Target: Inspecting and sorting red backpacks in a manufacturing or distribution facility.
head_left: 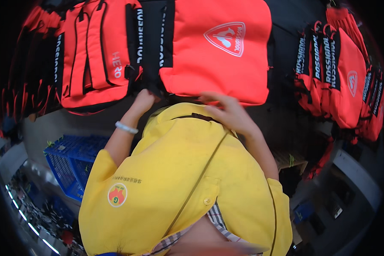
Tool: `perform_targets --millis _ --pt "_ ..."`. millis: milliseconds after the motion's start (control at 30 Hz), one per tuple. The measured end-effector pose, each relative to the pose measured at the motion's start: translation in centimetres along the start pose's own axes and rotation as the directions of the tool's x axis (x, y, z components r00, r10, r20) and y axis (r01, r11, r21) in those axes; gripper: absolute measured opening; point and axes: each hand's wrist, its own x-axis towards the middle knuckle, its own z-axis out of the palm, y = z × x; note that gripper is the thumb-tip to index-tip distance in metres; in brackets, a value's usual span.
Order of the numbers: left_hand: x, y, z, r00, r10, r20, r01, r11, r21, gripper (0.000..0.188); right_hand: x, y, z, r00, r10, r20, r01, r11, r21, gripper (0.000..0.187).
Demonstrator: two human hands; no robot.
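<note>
A large red backpack point(217, 51) with black sides and a white shield-shaped print lies flat in front of me on a dark table. At its near left corner, my left hand point(145, 100) is closed, with its fingertips against the black part; what they pinch is hidden. My right hand point(228, 112) rests at the near edge of the backpack, fingers stretched out and apart, with the fingertips touching the red fabric. Immediately to the left lies a second red backpack point(96, 55), its red shoulder straps facing up.
More red and black backpacks point(34, 64) stand in a row at the far left. Several others point(335, 77) are lined up at the right. Below the table on the left is a blue plastic crate point(74, 160). A wooden pallet point(291, 160) shows at lower right.
</note>
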Motion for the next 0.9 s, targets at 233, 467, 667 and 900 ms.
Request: perform_targets --millis 233,467,667,900 --pt "-4.7 5.6 -1.3 0.829 0.342 -0.442 -0.379 0.925 0.004 0.033 -6.3 13.6 -7.1 0.305 0.385 -0.871 -0.133 0.923 0.361 0.037" --pt "2.6 7.1 6.2 0.892 0.148 -0.427 0.003 0.943 0.334 0.102 -2.3 21.2 -4.9 0.519 0.398 -0.756 -0.056 0.899 0.435 0.056" --pt "2.1 7.0 1.0 0.902 0.336 -0.273 -0.354 0.935 -0.02 0.077 -5.4 17.5 -4.6 0.61 0.559 -0.562 -0.256 0.81 0.528 0.054" --pt "3.7 6.3 0.5 0.971 0.187 -0.152 -0.231 0.901 -0.368 0.058 -0.1 18.7 -5.1 0.452 0.443 -0.774 0.04 0.857 0.514 0.049"
